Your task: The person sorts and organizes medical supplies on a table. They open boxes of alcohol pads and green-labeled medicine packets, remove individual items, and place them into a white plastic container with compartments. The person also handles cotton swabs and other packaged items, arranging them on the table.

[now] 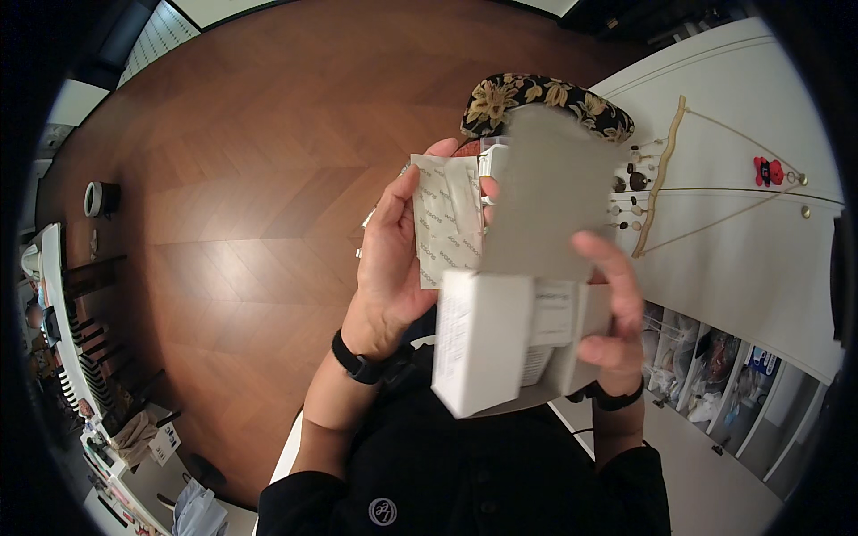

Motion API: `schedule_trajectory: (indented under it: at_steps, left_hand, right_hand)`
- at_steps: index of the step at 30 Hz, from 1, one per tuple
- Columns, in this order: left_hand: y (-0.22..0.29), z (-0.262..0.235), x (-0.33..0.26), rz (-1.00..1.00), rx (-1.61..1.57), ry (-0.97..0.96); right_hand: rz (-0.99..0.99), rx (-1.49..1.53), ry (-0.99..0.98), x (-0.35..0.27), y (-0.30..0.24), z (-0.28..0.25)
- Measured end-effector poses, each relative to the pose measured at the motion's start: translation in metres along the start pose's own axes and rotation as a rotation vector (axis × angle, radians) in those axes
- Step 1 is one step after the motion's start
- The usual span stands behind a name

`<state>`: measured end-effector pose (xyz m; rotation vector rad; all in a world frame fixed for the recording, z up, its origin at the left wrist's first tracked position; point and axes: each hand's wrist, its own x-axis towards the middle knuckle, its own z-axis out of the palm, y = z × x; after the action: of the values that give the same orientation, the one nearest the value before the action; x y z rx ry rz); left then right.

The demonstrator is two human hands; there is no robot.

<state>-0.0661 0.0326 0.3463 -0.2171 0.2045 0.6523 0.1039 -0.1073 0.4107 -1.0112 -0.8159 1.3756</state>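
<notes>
A white cardboard box (pixel 487 344) sits close under the camera, held up in front of the person's chest, its grey inner flap (pixel 550 196) standing open and rising straight up from it. The right hand (pixel 617 313) wraps the box's right side: its fingers curl over the top edge by a white printed label (pixel 556 313), the grip pressed onto the cardboard. The left hand (pixel 393 255) is raised just beside the flap, holding a flat white packet (pixel 447 223) printed with grey lettering; the fingers lie along the packet's left edge and the thumb tip shows at its right edge, so the grip pinches the packet between them. The packet touches the flap's left edge, and a small clear plastic piece (pixel 492 147) peeks out just above it. Both wrists carry dark bands, and dark sleeves come up from the lower edge.

Behind the flap, a black cushion with a gold flower pattern (pixel 545 98) lies on the floor. The wood floor (pixel 250 161) with its herringbone planks fills the left and upper part of the view. To the right, a white wall panel (pixel 742 241) carries a hanging string of beads on a curved pale stick (pixel 661 179) and a small red ornament (pixel 769 170). Lower right, clear drawers (pixel 715 366) hold bagged items. At the far left stands a cluttered white shelf (pixel 63 313).
</notes>
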Motion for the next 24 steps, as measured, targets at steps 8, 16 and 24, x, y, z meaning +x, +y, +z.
schedule_trajectory:
  at_steps: [8, 16, 24]
  left_hand:
    - [-0.015, -0.005, -0.019, 0.109, 0.410, -0.101]
    - [-0.011, 0.015, -0.007, 0.094, 0.267, -0.135]
    - [-0.010, 0.025, -0.008, 0.062, 0.580, -0.212]
  right_hand:
    - [0.017, -0.051, -0.129, 0.022, 0.016, 0.004]
    - [-0.162, 0.035, 0.169, 0.002, 0.006, -0.019]
    - [-0.320, -0.188, 0.426, 0.004, -0.019, -0.056]
